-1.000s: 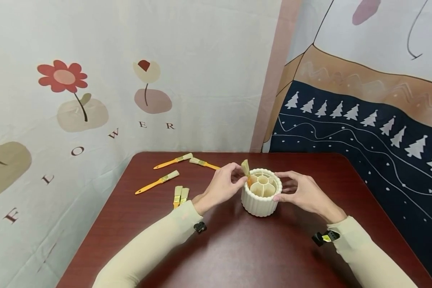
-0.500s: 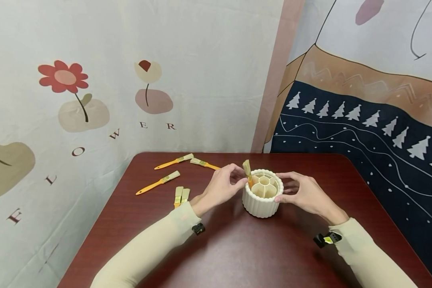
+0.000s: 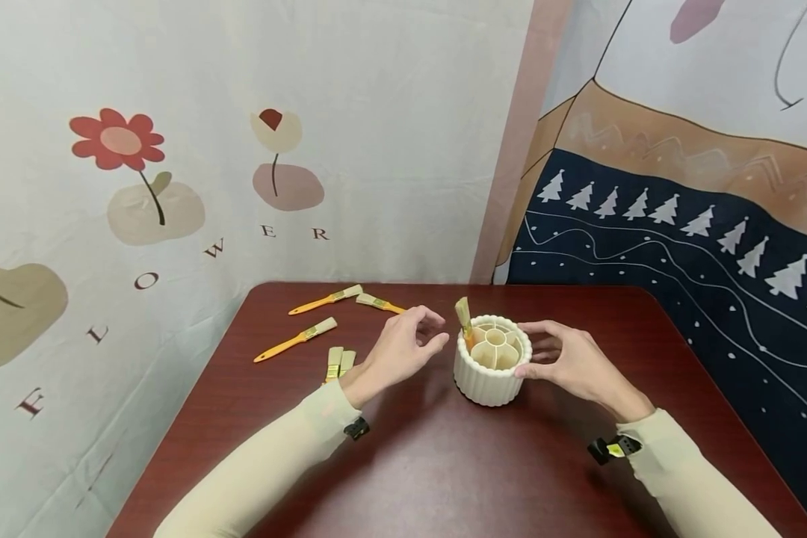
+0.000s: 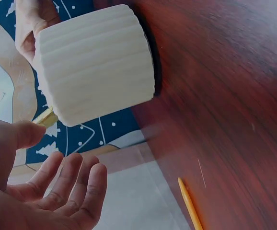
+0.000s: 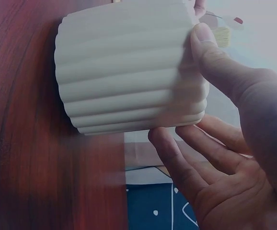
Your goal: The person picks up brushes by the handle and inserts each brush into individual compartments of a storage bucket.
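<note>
A cream ribbed desk organizer with petal-shaped compartments around a round middle one stands upright on the table. One paintbrush stands in its left compartment, bristles up and handle down inside. My left hand is just left of the organizer, fingers spread and holding nothing; the left wrist view shows a gap between its fingers and the organizer's ribbed wall. On the other side, my right hand holds the organizer by its upper wall. In the right wrist view its thumb presses near the rim, with the fingers underneath.
Several orange-handled paintbrushes lie on the dark red table: one brush at the back left, another brush partly behind my left hand, a brush farther left, and two side by side near my left wrist. Printed cloth hangs behind.
My left hand has let go of the paintbrush and moved left, away from the organizer. The brush stays standing in the compartment. My right hand keeps its hold on the organizer.
</note>
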A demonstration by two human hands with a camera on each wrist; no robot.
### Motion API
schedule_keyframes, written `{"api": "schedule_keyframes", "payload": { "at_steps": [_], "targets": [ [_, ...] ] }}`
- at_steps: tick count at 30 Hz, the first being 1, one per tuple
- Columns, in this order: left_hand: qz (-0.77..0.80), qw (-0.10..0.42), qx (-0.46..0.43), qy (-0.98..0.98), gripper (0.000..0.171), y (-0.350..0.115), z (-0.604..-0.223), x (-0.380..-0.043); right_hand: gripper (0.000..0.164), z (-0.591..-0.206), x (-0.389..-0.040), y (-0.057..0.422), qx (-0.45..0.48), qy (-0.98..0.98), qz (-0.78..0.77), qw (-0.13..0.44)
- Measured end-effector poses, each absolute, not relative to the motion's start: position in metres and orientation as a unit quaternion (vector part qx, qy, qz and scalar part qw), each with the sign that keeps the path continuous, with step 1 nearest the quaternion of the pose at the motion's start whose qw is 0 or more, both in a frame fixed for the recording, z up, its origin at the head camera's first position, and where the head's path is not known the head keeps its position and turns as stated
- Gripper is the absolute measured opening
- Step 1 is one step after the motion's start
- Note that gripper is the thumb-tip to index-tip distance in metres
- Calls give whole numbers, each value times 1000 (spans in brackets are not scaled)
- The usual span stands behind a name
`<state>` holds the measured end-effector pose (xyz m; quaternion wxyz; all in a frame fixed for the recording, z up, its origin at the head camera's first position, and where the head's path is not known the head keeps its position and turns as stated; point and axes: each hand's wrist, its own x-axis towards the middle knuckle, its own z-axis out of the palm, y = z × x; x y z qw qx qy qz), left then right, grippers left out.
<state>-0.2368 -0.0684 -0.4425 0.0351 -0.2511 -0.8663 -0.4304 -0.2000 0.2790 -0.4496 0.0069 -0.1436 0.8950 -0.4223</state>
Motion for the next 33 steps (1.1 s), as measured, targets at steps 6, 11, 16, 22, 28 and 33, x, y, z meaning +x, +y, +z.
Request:
{"api": "schedule_keyframes", "payload": {
  "at_steps": [6,11,16,22,28,33],
  "targets": [
    [-411,48,-236,-879,28,-84,-440,-236,82,-452,-199,278,-137,893,-429,1],
    [-388,68,-222,-892,27,-100,-439,-237,84,-453,-198,277,-125,896,-426,-1],
    [-348,77,-198,-913,27,-120,-440,-236,84,-453,-197,275,-121,898,-424,-4],
    [-305,69,-159,-936,27,-149,-443,-234,85,-452,-196,273,-121,899,-420,-8],
    [-298,34,-118,-947,25,-174,-450,-229,85,-452,-194,272,-116,903,-413,-16],
    [-292,4,-105,-951,22,-190,-458,-223,84,-452,-193,270,-119,903,-412,-21]
  ]
}}
